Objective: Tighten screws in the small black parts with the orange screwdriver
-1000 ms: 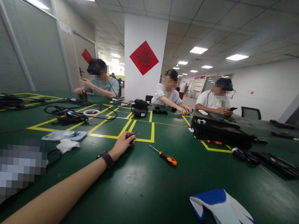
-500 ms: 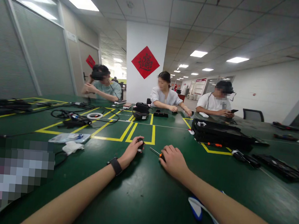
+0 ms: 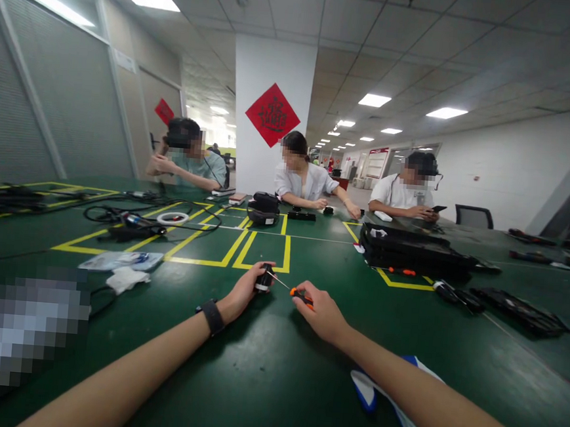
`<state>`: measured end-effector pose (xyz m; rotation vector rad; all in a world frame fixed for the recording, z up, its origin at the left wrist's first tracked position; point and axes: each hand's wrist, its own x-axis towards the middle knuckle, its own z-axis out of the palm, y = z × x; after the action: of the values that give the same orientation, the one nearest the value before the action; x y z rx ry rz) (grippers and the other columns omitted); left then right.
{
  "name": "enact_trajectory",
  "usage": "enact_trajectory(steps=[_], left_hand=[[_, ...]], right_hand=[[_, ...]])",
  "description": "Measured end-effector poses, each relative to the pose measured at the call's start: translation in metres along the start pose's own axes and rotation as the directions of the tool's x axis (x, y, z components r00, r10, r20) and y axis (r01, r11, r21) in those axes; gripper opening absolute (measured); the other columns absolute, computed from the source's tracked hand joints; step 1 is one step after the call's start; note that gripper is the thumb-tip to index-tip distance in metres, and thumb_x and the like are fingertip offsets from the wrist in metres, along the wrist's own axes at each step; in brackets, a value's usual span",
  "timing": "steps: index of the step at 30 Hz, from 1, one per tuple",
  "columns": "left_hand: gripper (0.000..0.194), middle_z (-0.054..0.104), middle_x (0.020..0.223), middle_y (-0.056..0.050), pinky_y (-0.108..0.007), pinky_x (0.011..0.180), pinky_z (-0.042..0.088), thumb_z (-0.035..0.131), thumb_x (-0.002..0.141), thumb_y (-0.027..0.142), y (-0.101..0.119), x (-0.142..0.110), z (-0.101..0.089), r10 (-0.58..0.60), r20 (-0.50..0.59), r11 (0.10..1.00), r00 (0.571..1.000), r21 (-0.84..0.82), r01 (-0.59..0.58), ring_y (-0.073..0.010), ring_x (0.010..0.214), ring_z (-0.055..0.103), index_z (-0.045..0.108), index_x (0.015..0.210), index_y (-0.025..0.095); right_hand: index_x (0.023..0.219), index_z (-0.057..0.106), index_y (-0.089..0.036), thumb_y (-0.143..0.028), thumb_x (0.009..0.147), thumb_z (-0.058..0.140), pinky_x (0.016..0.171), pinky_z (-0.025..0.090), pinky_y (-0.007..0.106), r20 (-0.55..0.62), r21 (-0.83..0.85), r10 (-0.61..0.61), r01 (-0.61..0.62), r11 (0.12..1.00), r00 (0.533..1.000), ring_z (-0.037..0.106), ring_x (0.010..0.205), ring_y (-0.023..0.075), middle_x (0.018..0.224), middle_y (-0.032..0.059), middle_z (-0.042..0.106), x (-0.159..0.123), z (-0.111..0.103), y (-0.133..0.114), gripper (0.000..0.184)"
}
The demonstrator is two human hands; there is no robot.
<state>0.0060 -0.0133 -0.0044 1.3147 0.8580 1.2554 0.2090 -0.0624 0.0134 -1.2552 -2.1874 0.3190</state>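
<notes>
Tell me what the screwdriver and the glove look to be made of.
Screwdriver: probably steel shaft, thin with a grey sheen; handle likely plastic or rubber, black and orange.
Glove: seemingly knitted fabric, white and matt; its blue parts may be a coating.

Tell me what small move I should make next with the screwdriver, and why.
I'd probably steady the small black part in your left hand and check the tip's placement before turning anything. Your right hand grips the screwdriver with its shaft aimed at that part, but I can't tell whether the tip is seated.
</notes>
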Motion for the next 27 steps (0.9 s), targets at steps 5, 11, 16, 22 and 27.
enact_trajectory(steps=[5,11,16,22,27], left_hand=[[0.04,0.06,0.085,-0.004,-0.025,0.066,0.043,0.037,0.081,0.043,-0.003,0.002,-0.002,0.065,-0.046,0.993,0.997,0.1,-0.06,-0.0142,0.075,0.055,0.052,0.108,0.017],[0.039,0.059,0.085,-0.003,-0.026,0.068,0.045,0.04,0.08,0.046,0.0,0.0,0.001,0.087,-0.113,0.975,0.99,0.216,-0.06,-0.0151,0.078,0.056,0.054,0.104,0.019],[0.035,0.057,0.086,-0.002,-0.025,0.067,0.046,0.044,0.079,0.045,0.0,-0.001,-0.002,0.055,-0.055,0.991,0.997,0.123,-0.048,-0.0126,0.075,0.057,0.05,0.104,0.02],[0.029,0.06,0.093,-0.005,-0.024,0.059,0.045,0.043,0.08,0.043,-0.003,0.007,-0.006,-0.014,-0.055,0.99,0.998,0.139,0.022,-0.0127,0.069,0.06,0.046,0.096,0.018],[0.03,0.061,0.081,-0.003,-0.024,0.056,0.044,0.038,0.08,0.044,-0.001,0.025,-0.006,-0.054,-0.06,0.963,0.997,0.261,0.068,-0.0122,0.061,0.059,0.045,0.09,0.017]], right_hand=[[0.098,0.055,-0.021,-0.036,0.084,0.041,0.064,0.036,0.023,0.01,0.01,-0.012,0.012,1.0,1.0,0.054,0.07,0.0137,0.081,0.0013,0.06,0.001,-0.001,0.001,0.025],[0.091,0.059,-0.019,-0.039,0.085,0.039,0.064,0.036,0.023,0.02,-0.062,0.034,-0.032,0.998,0.999,0.054,0.072,0.0144,0.08,0.0032,0.061,0.002,-0.002,0.006,0.029],[0.09,0.059,-0.018,-0.033,0.087,0.036,0.07,0.037,0.024,-0.027,-0.048,0.013,-0.015,0.999,1.0,0.053,0.078,0.0145,0.086,0.0044,0.06,0.004,-0.002,0.01,0.028],[0.094,0.056,-0.02,-0.029,0.08,0.05,0.072,0.038,0.025,-0.051,-0.042,-0.046,0.043,0.998,0.998,0.054,0.079,0.0149,0.086,0.002,0.06,0.009,-0.007,0.009,0.018],[0.097,0.058,-0.02,-0.035,0.083,0.045,0.073,0.038,0.026,-0.009,-0.116,-0.002,0.001,0.993,1.0,0.055,0.081,0.016,0.087,0.004,0.061,0.024,-0.011,0.011,0.024]])
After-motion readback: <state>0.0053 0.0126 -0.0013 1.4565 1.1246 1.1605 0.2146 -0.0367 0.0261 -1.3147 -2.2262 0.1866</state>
